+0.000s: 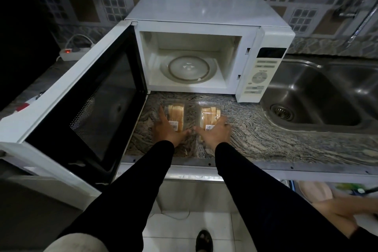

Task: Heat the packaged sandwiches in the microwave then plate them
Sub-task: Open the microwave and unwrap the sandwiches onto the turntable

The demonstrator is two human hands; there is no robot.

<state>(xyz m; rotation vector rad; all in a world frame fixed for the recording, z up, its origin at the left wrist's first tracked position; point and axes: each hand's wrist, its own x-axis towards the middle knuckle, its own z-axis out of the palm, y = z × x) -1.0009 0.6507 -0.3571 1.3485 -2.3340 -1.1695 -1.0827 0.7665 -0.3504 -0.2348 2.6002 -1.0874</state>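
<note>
At the centre of the frame we see two packaged sandwiches lying side by side on the granite counter, just in front of the white microwave, whose door stands swung open toward the left and whose glass turntable is bare. Our left hand rests on the left sandwich pack, grip spread with fingers straight; our right hand curls its grip around the right sandwich pack. A steel sink sits at the right
</note>
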